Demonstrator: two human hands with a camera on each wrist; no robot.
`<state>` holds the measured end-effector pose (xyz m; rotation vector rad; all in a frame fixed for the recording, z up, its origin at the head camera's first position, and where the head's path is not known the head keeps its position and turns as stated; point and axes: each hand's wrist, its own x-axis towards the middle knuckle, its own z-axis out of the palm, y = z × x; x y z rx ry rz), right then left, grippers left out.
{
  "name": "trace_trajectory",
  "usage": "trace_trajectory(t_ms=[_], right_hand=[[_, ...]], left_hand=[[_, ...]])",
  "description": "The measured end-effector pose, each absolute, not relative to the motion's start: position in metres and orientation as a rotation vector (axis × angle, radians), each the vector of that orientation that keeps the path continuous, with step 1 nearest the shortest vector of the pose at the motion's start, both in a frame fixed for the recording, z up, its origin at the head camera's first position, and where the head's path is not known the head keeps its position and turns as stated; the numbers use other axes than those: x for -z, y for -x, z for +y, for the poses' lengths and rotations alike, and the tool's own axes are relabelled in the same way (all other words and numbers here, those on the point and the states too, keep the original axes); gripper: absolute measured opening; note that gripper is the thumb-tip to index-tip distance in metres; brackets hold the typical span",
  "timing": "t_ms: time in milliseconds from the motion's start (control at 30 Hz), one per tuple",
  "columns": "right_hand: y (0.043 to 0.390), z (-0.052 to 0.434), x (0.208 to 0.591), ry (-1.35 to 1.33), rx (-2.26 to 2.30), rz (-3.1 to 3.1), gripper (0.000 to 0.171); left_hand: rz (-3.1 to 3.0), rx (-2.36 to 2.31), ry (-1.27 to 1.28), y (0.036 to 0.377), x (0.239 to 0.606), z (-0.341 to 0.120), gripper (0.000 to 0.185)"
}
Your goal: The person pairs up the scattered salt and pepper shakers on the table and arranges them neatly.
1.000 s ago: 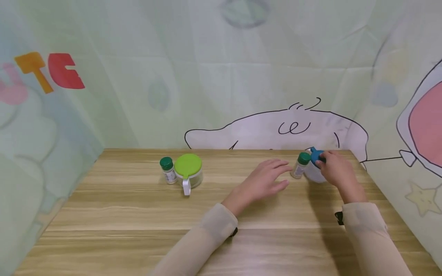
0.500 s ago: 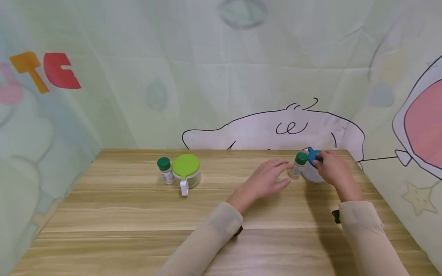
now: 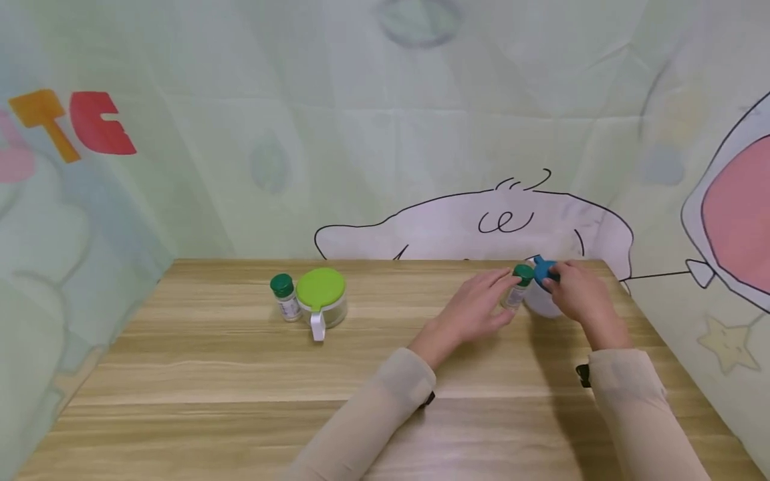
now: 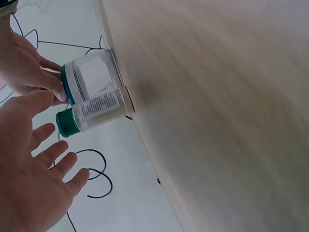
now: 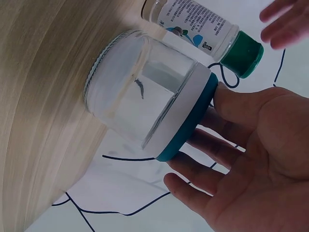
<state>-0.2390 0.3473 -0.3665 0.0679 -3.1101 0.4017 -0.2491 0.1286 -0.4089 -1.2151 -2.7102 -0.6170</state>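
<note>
Fingers (image 5: pixel 195 171) of the right hand (image 3: pixel 580 294) are wrapped on the blue lid (image 5: pixel 192 123) of one clear jar (image 5: pixel 147 92) at the bench's (image 3: pixel 240 414) far right, while the left hand (image 3: pixel 472 307) has its fingers loose and spread, just short of one labelled green-capped bottle (image 5: pixel 195 26) standing right beside that jar. I count two jars and two of those bottles, cause another green-capped bottle (image 3: pixel 286 298) and a lime-lidded jar (image 3: pixel 321 290) with one white handle (image 3: pixel 318 326) are parked upright on the left.
</note>
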Motion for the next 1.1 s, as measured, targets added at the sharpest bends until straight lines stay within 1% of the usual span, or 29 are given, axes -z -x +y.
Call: trace_trajectory(t_ms=[100, 600, 867, 1100], right_hand=[[0.239, 0.348, 0.366, -0.07, -0.397, -3.115, 0.046], [0.24, 0.348, 0.365, -0.126, -0.364, -3.105, 0.046], [0.241, 0.347, 0.366, -0.116, -0.376, -3.111, 0.046], [0.241, 0.348, 0.367, -0.142, -0.377, -3.087, 0.044]], left_hand=[[-2.679, 0.593, 1.232, 0.249, 0.409, 0.135, 0.063], [-2.711, 0.524, 1.145, 0.258, 0.408, 0.155, 0.068], [-2.759, 0.534, 1.094, 0.266, 0.407, 0.161, 0.063], [-2.7, 0.501, 1.048, 0.27, 0.406, 0.163, 0.051]])
